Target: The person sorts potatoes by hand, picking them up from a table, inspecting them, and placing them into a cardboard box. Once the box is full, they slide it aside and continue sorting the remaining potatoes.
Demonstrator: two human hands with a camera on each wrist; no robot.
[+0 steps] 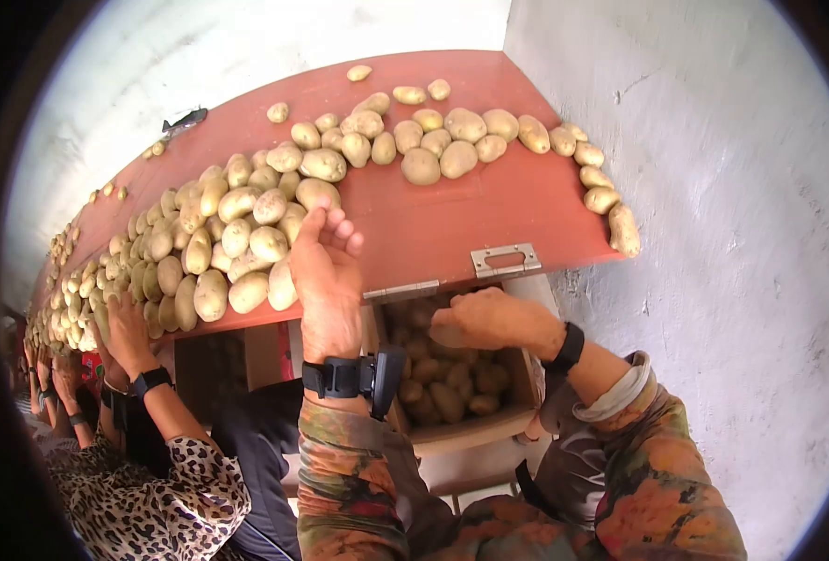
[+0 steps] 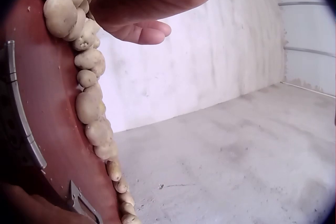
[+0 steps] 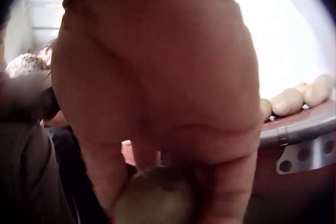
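Reaching up at the near edge of a long red table (image 1: pixel 433 224), my left hand (image 1: pixel 326 271) stands upright against the heap of potatoes (image 1: pixel 237 238). Its fingers (image 2: pixel 147 32) are loosely bent and hold nothing. The nearest tubers lie just beside the palm, close enough, I judge, to be drawn toward the edge.

My right hand (image 1: pixel 489 320) hangs below the table's lip, fingers wrapped round a single potato (image 3: pixel 157 199). The wrist view shows it clasped from both sides, with its upper part hidden by the palm.

Right under that hand sits an open cardboard box (image 1: pixel 475 432), tucked beneath the edge near a metal bracket (image 1: pixel 505 260). That spot looks chosen to put it straight below whatever comes off the tabletop. It holds a layer of potatoes.

The tabletop is smooth and painted. It is crowded at the left, with a looser cluster (image 1: pixel 433 140) toward the far right end. A rough white plaster wall (image 1: pixel 714 187) closes in beside that end, and the floor (image 2: pixel 236 155) is bare grey concrete.

To my left, a neighbour's hand (image 1: pixel 127 327) rests on the same edge above a leopard-print sleeve (image 1: pixel 171 496). More hands line the table beyond it.
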